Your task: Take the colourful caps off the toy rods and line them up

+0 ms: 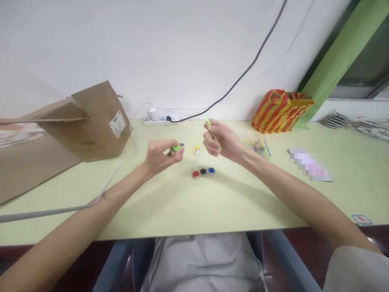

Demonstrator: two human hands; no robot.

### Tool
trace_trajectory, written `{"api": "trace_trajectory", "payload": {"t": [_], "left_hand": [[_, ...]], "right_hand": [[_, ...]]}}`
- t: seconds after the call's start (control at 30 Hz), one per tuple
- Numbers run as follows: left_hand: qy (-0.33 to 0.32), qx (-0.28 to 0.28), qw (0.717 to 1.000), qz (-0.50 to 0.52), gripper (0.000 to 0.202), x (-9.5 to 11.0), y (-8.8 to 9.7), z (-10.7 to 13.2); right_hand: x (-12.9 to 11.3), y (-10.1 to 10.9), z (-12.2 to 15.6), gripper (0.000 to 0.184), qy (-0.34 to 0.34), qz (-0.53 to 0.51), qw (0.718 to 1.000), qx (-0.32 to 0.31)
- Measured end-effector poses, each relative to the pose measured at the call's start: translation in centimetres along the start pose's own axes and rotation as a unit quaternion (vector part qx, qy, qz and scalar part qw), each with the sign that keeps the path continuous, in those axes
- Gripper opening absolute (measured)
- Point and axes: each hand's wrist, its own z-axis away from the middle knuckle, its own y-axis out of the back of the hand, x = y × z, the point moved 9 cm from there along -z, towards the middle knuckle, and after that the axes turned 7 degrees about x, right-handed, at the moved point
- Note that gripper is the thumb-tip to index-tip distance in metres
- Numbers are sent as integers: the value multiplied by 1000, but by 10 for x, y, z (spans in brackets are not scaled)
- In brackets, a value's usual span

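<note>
My left hand (162,156) is raised over the table and pinches a small clear piece with a bright green top (175,149); its exact kind is partly hidden by the fingers. To its right, my right hand (223,140) is closed around a thin bright green stick (214,136), held slanting. Three small round pieces lie in a row below the hands: a red-topped one (195,174), a black-topped one (203,172) and a blue-topped one (211,171). Between the hands lie small yellow and white parts (196,150). Tiny blue parts (182,144) show just beyond my left fingertips.
An open cardboard box (97,125) stands at the left, with a grey cable (112,178) in front. A power strip (161,120) lies by the wall. Rightward are a bag of colourful parts (258,148), a blurred packet (310,164) and a striped bag (282,113).
</note>
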Motion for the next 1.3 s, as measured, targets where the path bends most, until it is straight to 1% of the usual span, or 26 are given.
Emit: {"api": "trace_trajectory", "payload": {"t": [0.07,0.1,0.17,0.2,0.23,0.3,0.33,0.37,0.4,0.43,0.5,0.57,0.63,0.7,0.77,0.83,0.9,0.97,1.0,1.07,1.13,1.23,1.3], "left_hand": [[53,-21,998,-22,22,-28,-3,13],[68,-43,996,-36,21,-40,-8,21],[41,-113,990,-67,21,-51,-24,40],[34,-130,988,-71,19,-54,-29,49],[35,-135,987,-75,17,-57,-31,56],[43,-131,987,-83,15,-60,-32,64],[48,-126,987,-87,15,-60,-32,66],[53,-121,987,-89,16,-59,-31,67],[57,-117,987,-91,17,-58,-30,67],[61,-113,987,-92,18,-57,-30,66],[67,-106,988,-94,21,-56,-29,63],[74,-100,987,-98,24,-57,-28,61],[83,-93,987,-102,28,-61,-26,61],[95,-87,986,-104,29,-63,-24,61],[121,-84,985,-93,28,-64,-23,61],[156,-89,981,-69,27,-63,-25,60],[178,-103,978,-42,28,-55,-32,59],[165,-122,979,-21,32,-41,-40,57],[150,-130,980,-12,35,-33,-43,56],[120,-145,982,3,38,-17,-49,56],[100,-164,981,21,38,-6,-54,59],[66,-189,979,42,39,4,-56,62],[39,-191,980,42,40,8,-54,63]], "right_hand": [[6,11,-14,29,8,70,998,3],[14,14,-21,27,4,121,993,-1],[39,19,-38,19,-2,245,970,2],[50,22,-47,14,6,316,948,24],[60,23,-55,10,17,390,919,51],[79,21,-70,5,26,522,848,86],[87,18,-76,3,22,563,820,94],[94,17,-82,4,10,590,801,101],[101,17,-87,6,-7,603,790,108],[106,18,-91,8,-31,606,787,114],[114,23,-97,12,-79,595,791,121],[117,26,-100,18,-109,583,798,112],[115,28,-101,25,-117,577,802,98],[108,29,-97,28,-111,572,807,92],[96,26,-86,29,-85,548,828,83],[80,15,-68,29,-29,495,866,66],[62,4,-41,26,40,428,901,58],[51,-4,-10,24,71,365,927,57],[48,-6,4,23,79,347,933,63],[44,-5,29,22,90,336,933,88],[41,-7,46,22,111,347,928,83],[39,-11,56,22,144,376,913,66],[40,-12,57,21,148,383,909,67]]}}
